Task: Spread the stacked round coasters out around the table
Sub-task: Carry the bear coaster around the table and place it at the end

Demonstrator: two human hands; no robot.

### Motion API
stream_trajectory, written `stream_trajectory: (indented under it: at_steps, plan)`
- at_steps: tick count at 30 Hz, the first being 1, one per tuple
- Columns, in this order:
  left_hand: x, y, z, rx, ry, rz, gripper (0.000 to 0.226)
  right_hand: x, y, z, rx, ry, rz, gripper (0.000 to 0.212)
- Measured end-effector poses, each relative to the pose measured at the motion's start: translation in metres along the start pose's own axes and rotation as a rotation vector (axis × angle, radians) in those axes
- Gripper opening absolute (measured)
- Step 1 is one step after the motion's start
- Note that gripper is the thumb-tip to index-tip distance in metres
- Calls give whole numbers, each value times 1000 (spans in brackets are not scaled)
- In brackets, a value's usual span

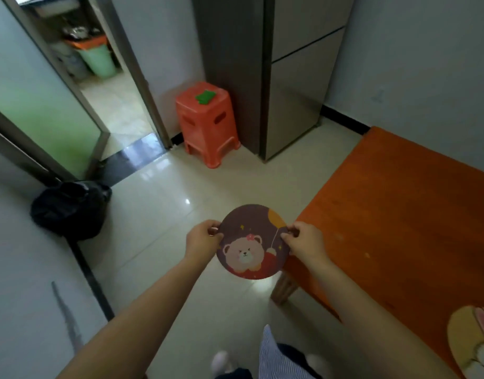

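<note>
I hold a round purple coaster (252, 242) with a bear picture in both hands, in the air over the floor just left of the orange table's (399, 214) near corner. My left hand (204, 237) pinches its left rim and my right hand (303, 240) pinches its right rim. Whether more coasters lie stacked beneath it I cannot tell. A yellow coaster (471, 343) with a rabbit picture lies flat on the table at the bottom right, cut off by the frame edge.
An orange plastic stool (206, 121) stands by the grey fridge (290, 77) ahead. A black bag (70, 209) sits on the floor at the left wall. An open doorway (109, 86) lies at the far left. Pale tiled floor (164, 214) stretches between them.
</note>
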State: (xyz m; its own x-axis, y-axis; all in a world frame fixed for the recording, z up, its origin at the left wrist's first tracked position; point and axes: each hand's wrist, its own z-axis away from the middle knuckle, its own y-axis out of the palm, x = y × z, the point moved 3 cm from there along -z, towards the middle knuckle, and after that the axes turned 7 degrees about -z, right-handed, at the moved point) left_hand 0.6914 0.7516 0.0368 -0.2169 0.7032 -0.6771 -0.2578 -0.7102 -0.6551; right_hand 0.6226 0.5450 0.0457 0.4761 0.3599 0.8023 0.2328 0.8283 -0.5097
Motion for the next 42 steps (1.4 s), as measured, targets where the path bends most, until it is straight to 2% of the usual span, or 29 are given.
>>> stream_trajectory:
  at_steps: [8, 16, 20, 25, 28, 31, 37, 42]
  plan:
    - [3, -58, -111, -20, 38, -75, 16, 62, 65, -69, -3, 11, 12, 7]
    - [-82, -84, -246, 20, 238, -259, 25, 112, 67, -190, -130, 48, -105, 13]
    - [-131, -73, -296, 74, 304, -258, 26, 116, 46, -231, -213, 94, -140, 12]
    - [-213, -1, -333, 307, 517, -368, 25, 77, -4, -253, -364, 274, -228, 7]
    - [-272, 61, -347, 440, 679, -466, 26, 49, -38, -259, -501, 392, -289, 12]
    - [-324, 125, -347, 602, 826, -539, 26, 23, -72, -263, -664, 514, -334, 8]
    - [-393, 238, -314, 917, 1065, -608, 26, -18, -108, -242, -1007, 774, -479, 8]
    - [-404, 313, -246, 1136, 1233, -728, 27, -42, -110, -193, -1225, 963, -550, 13]
